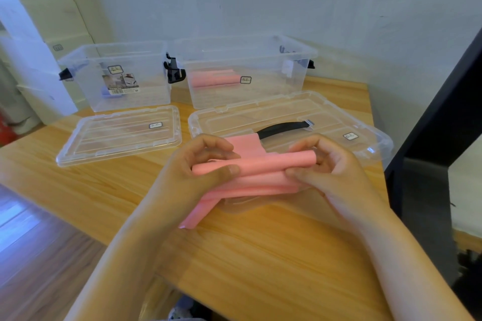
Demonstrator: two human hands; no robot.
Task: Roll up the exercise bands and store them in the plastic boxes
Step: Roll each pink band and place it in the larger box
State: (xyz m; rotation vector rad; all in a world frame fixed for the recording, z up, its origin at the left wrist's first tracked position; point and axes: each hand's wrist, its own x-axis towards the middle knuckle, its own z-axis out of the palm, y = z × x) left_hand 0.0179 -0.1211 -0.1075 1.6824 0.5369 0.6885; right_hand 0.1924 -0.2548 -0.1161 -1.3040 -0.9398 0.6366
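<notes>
Wooden table (260, 255). At its back, two open clear boxes side by side: left box (125, 101); right box (260, 96), a rolled band (214, 78) inside. Left lid (117, 135) and right lid (287, 114) lie flat in front. Left hand (193, 161) and right hand (331, 164) each pinch an end of the part-rolled pink band (260, 164) above the right lid, tail trailing onto the table. Black strap (281, 128) on the right lid
</notes>
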